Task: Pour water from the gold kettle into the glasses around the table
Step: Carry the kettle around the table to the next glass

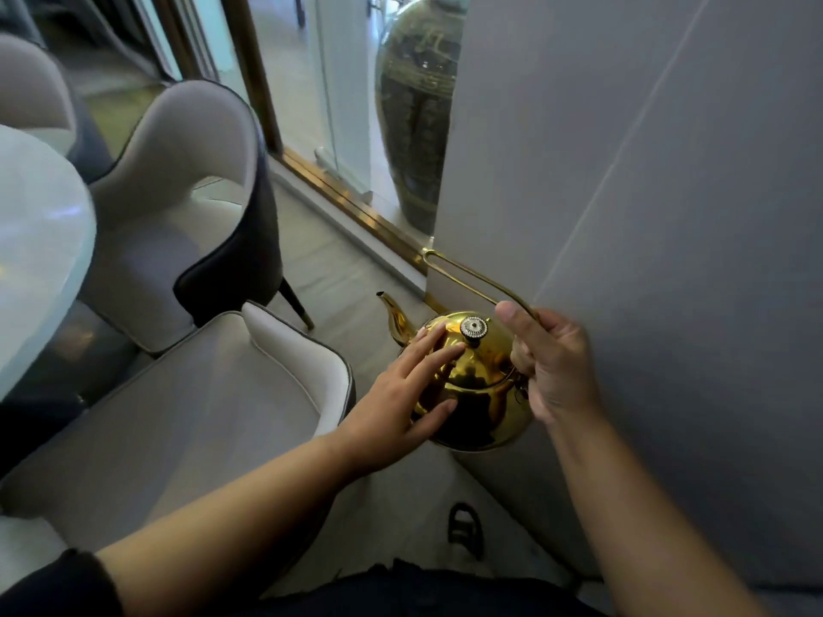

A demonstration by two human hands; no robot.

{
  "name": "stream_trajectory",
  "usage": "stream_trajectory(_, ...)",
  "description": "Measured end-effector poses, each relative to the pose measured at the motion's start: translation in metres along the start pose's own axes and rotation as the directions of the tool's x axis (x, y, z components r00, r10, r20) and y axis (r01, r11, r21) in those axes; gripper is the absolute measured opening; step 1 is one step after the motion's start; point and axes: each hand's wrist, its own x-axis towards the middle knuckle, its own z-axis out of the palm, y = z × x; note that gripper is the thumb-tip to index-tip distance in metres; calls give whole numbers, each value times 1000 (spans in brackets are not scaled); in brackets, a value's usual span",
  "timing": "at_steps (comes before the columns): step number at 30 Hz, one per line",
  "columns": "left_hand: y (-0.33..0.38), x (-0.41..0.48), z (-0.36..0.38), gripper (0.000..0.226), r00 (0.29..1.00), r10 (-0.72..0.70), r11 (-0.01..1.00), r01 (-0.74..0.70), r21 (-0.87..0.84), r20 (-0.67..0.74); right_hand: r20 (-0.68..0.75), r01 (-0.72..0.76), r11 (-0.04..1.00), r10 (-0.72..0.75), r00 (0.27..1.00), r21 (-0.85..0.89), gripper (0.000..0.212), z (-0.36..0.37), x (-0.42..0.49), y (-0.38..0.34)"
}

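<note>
From the head camera I saw my right hand (550,369) closed around the thin wire handle (472,278) of the gold kettle (478,403), carrying it clear of the floor beside the grey wall (645,171). My left hand (403,400) lay open and flat on the kettle's lid and shoulder, gripping nothing. The spout (392,311) pointed away and left, toward the chairs (200,207) and the table (40,242). No glasses showed, so I judged the kettle had to travel left.
</note>
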Motion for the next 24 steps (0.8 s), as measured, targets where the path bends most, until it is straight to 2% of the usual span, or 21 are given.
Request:
stream_trajectory(6, -27, 46, -14, 58, 967, -144, 985, 160, 60, -210, 293, -58, 998, 48, 955, 26, 40, 15, 102, 2)
stream_trajectory(11, -42, 74, -25, 59, 869, -313, 938, 346, 17, -383, 505, -133, 991, 100, 857, 29, 44, 47, 170, 13)
stream_trajectory(16, -65, 86, -49, 60, 750, -454, 865, 501, -34, -480, 648, -203, 979, 141, 749, 22, 41, 97, 217, 30)
stream_trajectory(19, -82, 86, -72, 60, 690, -484, 836, 546, -53, -538, 696, -239, 971, 162, 699, 15, 48, 130, 241, 44)
stream_trajectory(24, -93, 85, -116, 59, 596, -567, 720, 693, 9, -569, 787, -264, 964, 176, 591, -18, 33, 189, 272, 63)
